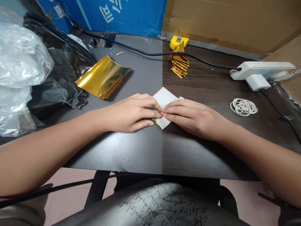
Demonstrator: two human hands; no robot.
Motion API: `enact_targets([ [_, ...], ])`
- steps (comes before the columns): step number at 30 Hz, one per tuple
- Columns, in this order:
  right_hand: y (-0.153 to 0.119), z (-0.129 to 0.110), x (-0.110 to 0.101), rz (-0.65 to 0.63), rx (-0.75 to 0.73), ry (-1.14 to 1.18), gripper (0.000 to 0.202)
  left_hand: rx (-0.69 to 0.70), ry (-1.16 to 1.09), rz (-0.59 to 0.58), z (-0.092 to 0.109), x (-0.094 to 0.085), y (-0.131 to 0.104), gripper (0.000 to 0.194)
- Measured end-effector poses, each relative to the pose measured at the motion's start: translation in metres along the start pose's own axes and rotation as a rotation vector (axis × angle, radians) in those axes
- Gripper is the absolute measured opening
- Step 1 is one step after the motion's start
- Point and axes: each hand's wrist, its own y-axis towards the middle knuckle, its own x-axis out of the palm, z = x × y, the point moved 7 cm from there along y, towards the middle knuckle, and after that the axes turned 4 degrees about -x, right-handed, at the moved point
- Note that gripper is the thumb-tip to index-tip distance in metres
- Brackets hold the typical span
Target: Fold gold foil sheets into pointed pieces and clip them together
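A small square of gold foil paper (pixel 163 95) lies white side up on the table, with a thin gold edge showing at its lower left. My left hand (pixel 134 113) comes in from the left, its fingertips pinching and pressing the paper near the middle. From the right, my right hand (pixel 197 117) has its fingers close together on the same spot, holding the paper's right part. The fingertips of both hands nearly meet there and cover part of the fold. A stack of gold foil sheets (pixel 103 77) lies beyond my left hand, its top sheet curling up.
Folded gold foil pieces (pixel 180 64) sit by a yellow tape measure (pixel 176 42) at the back. A black cable (pixel 141 52) crosses to a white power strip (pixel 263 69). White rubber bands (pixel 244 107) lie at right, plastic bags (pixel 21 56) at left. Boxes (pixel 131 18) stand behind.
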Motion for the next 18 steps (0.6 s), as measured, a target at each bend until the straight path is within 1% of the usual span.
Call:
enact_targets([
  [6, -0.0013, -0.0024, 0.0018, -0.011, 0.012, -0.004, 0.029, 0.041, 0.009, 0.027, 0.0017, -0.0041, -0.0021, 0.031],
  [10, -0.0024, -0.0029, 0.0005, 0.01, -0.003, 0.035, 0.025, 0.019, 0.003, -0.001, -0.0003, -0.0034, -0.002, 0.029],
  [18, -0.0017, -0.0058, 0.0, -0.017, -0.005, 0.061, 0.027, -0.001, -0.005, -0.037, -0.0011, -0.0021, -0.0019, 0.029],
])
